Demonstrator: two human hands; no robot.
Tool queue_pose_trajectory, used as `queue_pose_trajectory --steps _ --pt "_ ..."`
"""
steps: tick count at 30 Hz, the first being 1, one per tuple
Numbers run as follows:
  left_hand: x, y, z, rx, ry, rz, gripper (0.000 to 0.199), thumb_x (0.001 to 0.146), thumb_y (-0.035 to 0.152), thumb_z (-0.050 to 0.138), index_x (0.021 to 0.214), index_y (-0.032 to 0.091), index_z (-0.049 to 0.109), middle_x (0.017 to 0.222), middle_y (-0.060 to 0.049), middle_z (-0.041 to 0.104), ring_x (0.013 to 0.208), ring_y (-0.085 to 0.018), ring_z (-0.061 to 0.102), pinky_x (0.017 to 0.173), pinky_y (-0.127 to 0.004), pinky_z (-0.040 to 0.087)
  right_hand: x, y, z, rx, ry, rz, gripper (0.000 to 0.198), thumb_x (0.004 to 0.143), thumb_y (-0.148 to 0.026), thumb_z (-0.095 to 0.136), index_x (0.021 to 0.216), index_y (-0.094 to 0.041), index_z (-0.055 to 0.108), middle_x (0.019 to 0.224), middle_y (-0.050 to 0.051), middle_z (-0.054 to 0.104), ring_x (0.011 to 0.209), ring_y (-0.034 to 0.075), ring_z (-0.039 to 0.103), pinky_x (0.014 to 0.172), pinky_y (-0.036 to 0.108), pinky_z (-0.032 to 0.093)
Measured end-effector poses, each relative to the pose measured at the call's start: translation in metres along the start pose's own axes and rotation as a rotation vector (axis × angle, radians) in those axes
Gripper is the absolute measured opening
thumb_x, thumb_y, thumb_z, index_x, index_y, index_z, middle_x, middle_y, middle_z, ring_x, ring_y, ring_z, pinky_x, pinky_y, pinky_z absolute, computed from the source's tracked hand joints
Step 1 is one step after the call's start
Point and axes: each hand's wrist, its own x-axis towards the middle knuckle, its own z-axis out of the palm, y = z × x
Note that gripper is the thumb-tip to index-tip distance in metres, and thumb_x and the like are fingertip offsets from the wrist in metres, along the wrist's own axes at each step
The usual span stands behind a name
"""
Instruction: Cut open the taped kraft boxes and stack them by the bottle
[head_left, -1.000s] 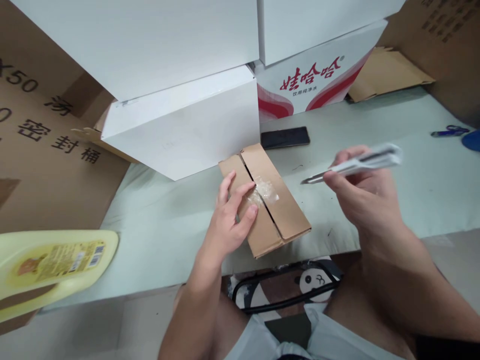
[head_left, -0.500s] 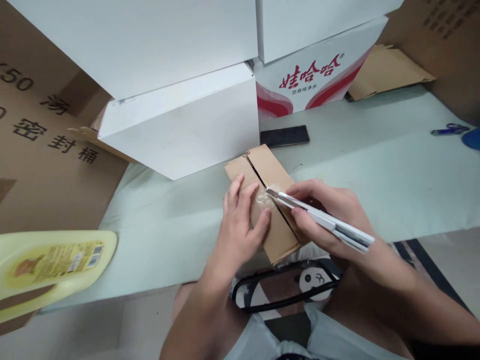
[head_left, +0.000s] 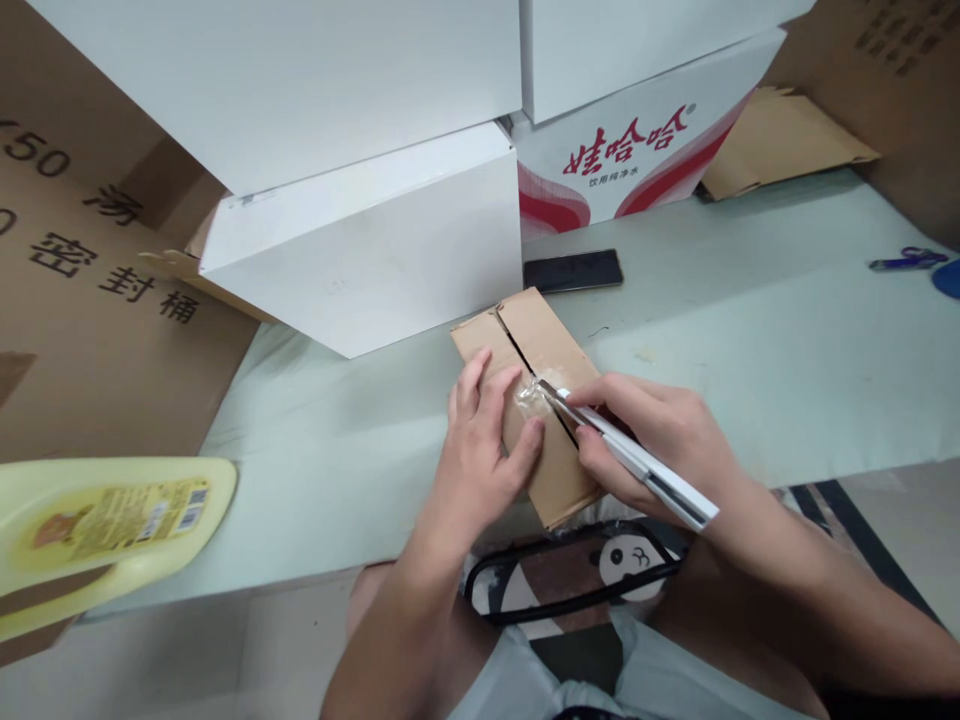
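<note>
- Head view: table [head_left: 322, 430] with pale green cover, everything below sits on it or by it.
- Brown carton [head_left: 97, 350], dark print, far left.
- White box [head_left: 375, 265] at the back, another white box [head_left: 337, 80] on top of it.
- Red-and-white printed box [head_left: 622, 170], back, right of the white box.
- Yellow bottle [head_left: 120, 520], front left, well apart from the hands.
- Small cardboard box [head_left: 555, 465]: lies at a slant near the table's front edge, between both hands, seam up.
- Left hand [head_left: 480, 440]: fingers moderately spread, resting on the small box's left flap, thumb beside the tape.
- Right hand [head_left: 652, 430]: fingers closed around the cutter.
- Phone [head_left: 574, 270], dark screen up, just behind the small box.
- Cutter [head_left: 637, 460]: blade out, tip at the taped seam. Can't tell how deep.
- Purple scissors [head_left: 909, 259], far right.
- Clear tape [head_left: 531, 398], crumpled, across mid-seam.
</note>
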Motion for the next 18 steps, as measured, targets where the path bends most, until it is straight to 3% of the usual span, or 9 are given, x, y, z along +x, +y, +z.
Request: queue_pose_trajectory --steps 18 --pt "0.0035 -0.0060 0.0038 0.002 0.030 0.047 0.047 0.103 0.055 0.047 0.140 0.026 0.049 0.158 -0.017 0.042 0.155 -0.035 0.035 0.123 -0.059 0.035 -0.0003 -0.0017 -0.0014 0.046 -0.045 0.025 0.008 0.084 -0.017 0.051 0.084 -0.025 0.051 0.069 0.000 0.062 0.055 0.014 0.053 0.053 0.025 0.043"
